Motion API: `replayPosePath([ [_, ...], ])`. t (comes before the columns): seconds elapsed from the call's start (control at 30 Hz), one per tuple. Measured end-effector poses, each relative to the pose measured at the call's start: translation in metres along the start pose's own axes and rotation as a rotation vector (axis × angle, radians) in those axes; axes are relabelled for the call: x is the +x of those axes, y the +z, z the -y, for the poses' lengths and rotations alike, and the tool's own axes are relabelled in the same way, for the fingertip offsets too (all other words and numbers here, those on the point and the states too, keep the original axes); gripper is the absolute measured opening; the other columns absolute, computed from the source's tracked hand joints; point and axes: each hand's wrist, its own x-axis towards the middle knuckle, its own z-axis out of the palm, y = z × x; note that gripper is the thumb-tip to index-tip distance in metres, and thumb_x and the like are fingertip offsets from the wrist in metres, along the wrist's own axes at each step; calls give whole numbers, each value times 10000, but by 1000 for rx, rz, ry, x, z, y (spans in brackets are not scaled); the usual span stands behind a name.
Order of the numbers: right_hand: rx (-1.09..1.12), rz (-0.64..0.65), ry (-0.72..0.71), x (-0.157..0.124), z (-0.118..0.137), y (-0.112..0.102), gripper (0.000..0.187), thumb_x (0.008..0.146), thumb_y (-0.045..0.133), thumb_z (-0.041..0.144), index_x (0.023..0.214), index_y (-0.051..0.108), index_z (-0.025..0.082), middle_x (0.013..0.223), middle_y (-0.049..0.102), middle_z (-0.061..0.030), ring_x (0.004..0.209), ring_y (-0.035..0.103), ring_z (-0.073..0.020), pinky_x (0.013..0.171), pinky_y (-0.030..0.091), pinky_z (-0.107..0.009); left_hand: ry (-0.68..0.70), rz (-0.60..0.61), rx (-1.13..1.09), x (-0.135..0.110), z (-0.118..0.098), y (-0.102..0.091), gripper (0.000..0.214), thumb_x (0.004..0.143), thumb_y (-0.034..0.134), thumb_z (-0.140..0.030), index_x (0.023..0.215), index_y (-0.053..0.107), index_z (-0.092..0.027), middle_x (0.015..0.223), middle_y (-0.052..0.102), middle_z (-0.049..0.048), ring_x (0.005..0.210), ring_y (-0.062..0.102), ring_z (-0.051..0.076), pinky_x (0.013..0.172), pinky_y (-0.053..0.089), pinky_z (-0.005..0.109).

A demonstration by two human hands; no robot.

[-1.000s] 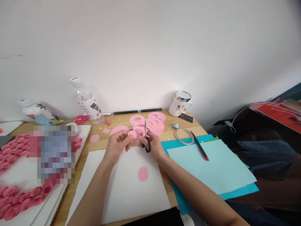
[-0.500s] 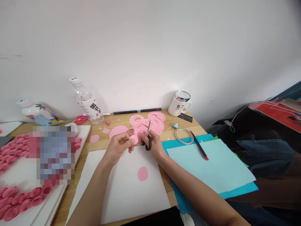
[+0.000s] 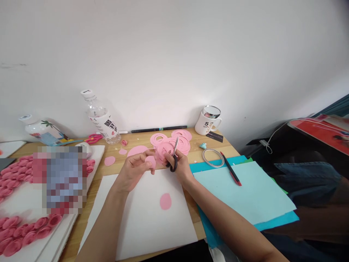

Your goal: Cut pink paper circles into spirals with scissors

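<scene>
Counter (image 3: 114, 170) spreads beneath both hands. Well to the left of the left hand (image 3: 135, 168) lies a white board (image 3: 22, 198) bearing rows of pink paper roses (image 3: 16, 169), apparently set aside to give the hands room. A white sheet (image 3: 152, 229) lies under the forearms, probably as a work surface, and pale blue paper (image 3: 242, 196) rests right of the right hand (image 3: 182, 166). Beyond the left hand stands a clear bottle (image 3: 105, 125), its label showing large dark Chinese characters, seemingly 喝开水; beyond the right hand, a white mug (image 3: 202, 123) reads "5" and "2", other lettering too small to make out. Just past both hands sits a pile of pink paper rings (image 3: 182, 145). The right hand grasps scissors (image 3: 175, 160) by the black handles, blades pointing away, likely parked so that the thumb can also pin a pink paper offcut (image 3: 164, 148). The left hand pinches a small pink disc (image 3: 149, 162), seemingly lightly to avoid creasing it, just apart from the offcut.
</scene>
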Motion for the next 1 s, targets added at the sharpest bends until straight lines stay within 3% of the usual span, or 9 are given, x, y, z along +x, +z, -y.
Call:
replayPosePath([
  [0.1,3,-58,-21,4,3,-5,266,655,695,358,686,513,166,532,522,40,497,507,-89,480,392,-207,-158,140,168,-2,-2,1,120,673,677,-208,573,645,-150,594,596,15,509,483,85,500,394,236],
  [0.23,56,-141,-32,7,9,-11,443,607,735,334,961,526,170,617,583,24,541,562,-118,497,414,-230,-424,358,396,-5,-3,6,108,660,674,-251,683,715,-153,510,556,-3,446,432,71,453,346,223],
  [0.33,56,-220,-67,7,14,-12,530,616,729,332,1055,478,172,676,612,4,551,568,-122,505,418,-240,-496,418,472,-5,-3,9,142,639,673,-262,728,721,-163,480,542,-18,440,431,73,447,333,216],
  [0.43,89,-316,-194,7,17,-10,387,685,668,332,994,485,189,663,594,21,566,559,-107,543,428,-241,-523,423,497,-4,-2,11,224,634,658,-282,820,715,-169,513,578,-15,424,440,74,441,340,215],
  [0.53,82,-212,-269,5,18,-7,184,741,606,333,800,513,186,584,551,36,566,554,-110,574,437,-249,-367,124,587,0,3,12,225,690,593,-355,691,681,-148,515,566,-11,432,432,77,443,352,214],
  [0.63,13,0,-227,-1,17,-3,170,765,581,340,742,526,181,598,581,10,584,572,-131,579,447,-262,-58,-497,776,6,13,3,235,701,557,-368,639,633,-154,572,589,-4,516,492,104,502,398,222],
  [0.7,-33,76,-188,-3,13,-2,167,754,597,331,800,542,180,626,602,-1,595,584,-140,596,456,-275,10,-756,936,9,21,-7,182,685,556,-317,711,645,-160,626,621,7,564,536,127,573,435,246],
  [0.87,-178,-171,-243,3,2,-8,282,701,644,309,925,522,188,783,619,-28,696,596,-156,634,462,-289,-103,-683,1140,10,33,-25,292,705,521,-296,918,646,-141,791,680,69,663,616,187,665,480,318],
  [1.0,-219,-222,-287,6,1,-11,300,689,636,273,950,516,186,892,603,-52,821,592,-173,753,466,-331,-101,-528,1018,11,34,-15,337,756,501,-345,973,639,-128,879,689,89,774,642,209,739,491,325],
])
